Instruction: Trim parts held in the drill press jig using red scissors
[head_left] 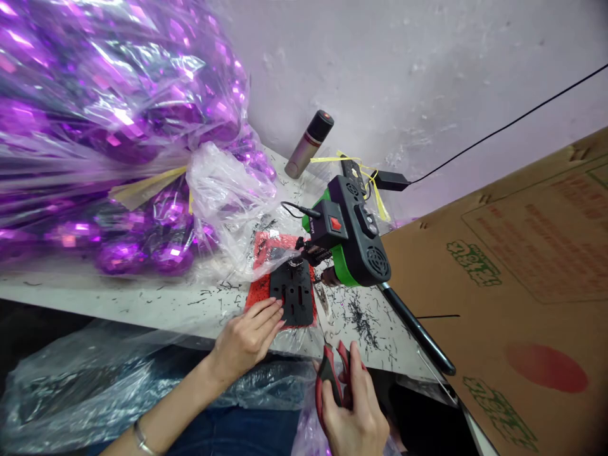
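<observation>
Has a mat (257, 295) on the table (183, 315), with a plate (304, 303) on top. From the plate, shows bagged baubles (142, 107) towards ten o'clock, a canister (305, 149) near twelve, a device (354, 237) between one and two, a carton (503, 285) at three.

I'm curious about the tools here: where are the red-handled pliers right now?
In the head view, the red-and-black-handled pliers are in the right hand, at the white table's near edge.
</observation>
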{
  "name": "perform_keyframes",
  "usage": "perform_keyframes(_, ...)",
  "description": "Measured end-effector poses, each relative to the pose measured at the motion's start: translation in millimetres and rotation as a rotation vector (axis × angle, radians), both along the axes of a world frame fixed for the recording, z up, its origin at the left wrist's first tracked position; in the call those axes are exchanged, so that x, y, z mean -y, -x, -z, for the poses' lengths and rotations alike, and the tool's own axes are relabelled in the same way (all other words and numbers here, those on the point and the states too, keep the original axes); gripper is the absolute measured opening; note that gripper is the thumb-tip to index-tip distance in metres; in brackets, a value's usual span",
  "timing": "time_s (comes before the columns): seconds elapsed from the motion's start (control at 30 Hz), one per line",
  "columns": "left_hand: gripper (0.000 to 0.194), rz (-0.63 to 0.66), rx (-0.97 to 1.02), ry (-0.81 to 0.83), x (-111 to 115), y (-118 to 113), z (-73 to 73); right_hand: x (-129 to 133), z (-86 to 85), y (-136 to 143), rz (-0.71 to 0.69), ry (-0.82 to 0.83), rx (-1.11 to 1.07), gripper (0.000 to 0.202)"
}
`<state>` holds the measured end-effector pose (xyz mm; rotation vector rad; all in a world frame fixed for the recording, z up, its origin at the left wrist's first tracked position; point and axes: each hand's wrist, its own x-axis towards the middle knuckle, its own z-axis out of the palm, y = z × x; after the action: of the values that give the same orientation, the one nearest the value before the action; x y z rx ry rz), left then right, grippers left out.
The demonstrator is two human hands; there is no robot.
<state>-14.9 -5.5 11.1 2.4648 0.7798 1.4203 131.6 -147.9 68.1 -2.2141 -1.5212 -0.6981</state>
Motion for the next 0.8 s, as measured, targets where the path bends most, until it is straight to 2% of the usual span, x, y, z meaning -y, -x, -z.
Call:
perform_keyframes(0.17, 0.023, 0.003, 0.014, 0.019, -0.3, 0.9, -0.1, -3.2, -1.6, 2.1, -0.036, 0.017, -0.018, 0.054)
perform_keyframes(0.37, 0.021, -0.003, 0.005, 0.01, -0.3, -0.1, -1.1, 19.4, -2.1, -10.7, -0.002, 0.026, 0.0, 0.055)
perform_keyframes(0.47, 0.02, -0.01, 0.009, 0.019, -0.2, -0.8, -1.1, 25.8, -3.3, -12.7, -0.023, 0.06, -0.059, 0.05)
perform_keyframes(0.8, 0.024, 0.005, 0.018, 0.03, -0.2, -1.1, 0.1, 18.1, -9.4, -9.5, -0.097, 0.01, -0.19, 0.049)
